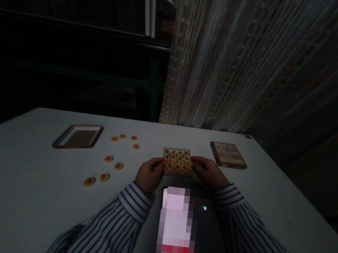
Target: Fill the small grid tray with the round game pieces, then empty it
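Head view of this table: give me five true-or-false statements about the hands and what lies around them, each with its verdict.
1. The left hand and right hand both touch a shallow square tray of round cream chess pieces. True.
2. Loose round cream pieces lie to the right of the hands. False: they lie to the left of the hands.
3. A flat brown-edged printed box lies to the right of the hands. True.
4. The sleeves are plain white. False: they are blue-and-white striped.
5. A brown-rimmed rectangular tray stands on its edge. False: it lies flat on the white table.
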### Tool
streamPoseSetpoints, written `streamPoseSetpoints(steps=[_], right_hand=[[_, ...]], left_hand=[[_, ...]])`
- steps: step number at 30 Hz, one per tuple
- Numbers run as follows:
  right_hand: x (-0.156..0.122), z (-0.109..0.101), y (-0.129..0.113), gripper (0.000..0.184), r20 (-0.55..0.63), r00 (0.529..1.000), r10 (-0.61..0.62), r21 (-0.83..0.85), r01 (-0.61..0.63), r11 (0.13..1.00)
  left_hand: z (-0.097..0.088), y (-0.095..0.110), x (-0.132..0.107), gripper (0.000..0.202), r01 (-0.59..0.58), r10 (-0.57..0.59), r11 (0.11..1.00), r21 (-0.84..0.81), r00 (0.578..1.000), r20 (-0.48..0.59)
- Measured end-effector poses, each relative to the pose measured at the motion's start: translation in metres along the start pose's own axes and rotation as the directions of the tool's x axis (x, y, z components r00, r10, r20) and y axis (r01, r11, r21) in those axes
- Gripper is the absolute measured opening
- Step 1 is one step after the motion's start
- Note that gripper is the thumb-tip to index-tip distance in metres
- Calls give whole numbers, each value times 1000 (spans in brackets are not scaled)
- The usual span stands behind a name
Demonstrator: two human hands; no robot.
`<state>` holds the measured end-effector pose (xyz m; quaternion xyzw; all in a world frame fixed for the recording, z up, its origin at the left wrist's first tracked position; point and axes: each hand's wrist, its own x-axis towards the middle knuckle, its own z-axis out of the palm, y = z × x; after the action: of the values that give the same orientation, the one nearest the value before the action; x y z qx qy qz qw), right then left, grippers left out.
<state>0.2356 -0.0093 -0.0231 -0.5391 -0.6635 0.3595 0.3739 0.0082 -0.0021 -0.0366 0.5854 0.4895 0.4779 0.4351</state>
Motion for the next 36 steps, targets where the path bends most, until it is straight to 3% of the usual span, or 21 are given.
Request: streamPoseSetpoints(steps=[30, 36], right_hand=[[-1, 1, -2, 31, -8, 1000, 18, 34, -18, 999], [-2, 0, -6, 30, -12, 1000, 24, -20, -24, 1000]], left_hand=[[0, -3, 1, 27, -8, 8, 999, 33, 1000, 26], [2, -9, 3, 27, 0, 0, 1000, 5, 1000, 17]])
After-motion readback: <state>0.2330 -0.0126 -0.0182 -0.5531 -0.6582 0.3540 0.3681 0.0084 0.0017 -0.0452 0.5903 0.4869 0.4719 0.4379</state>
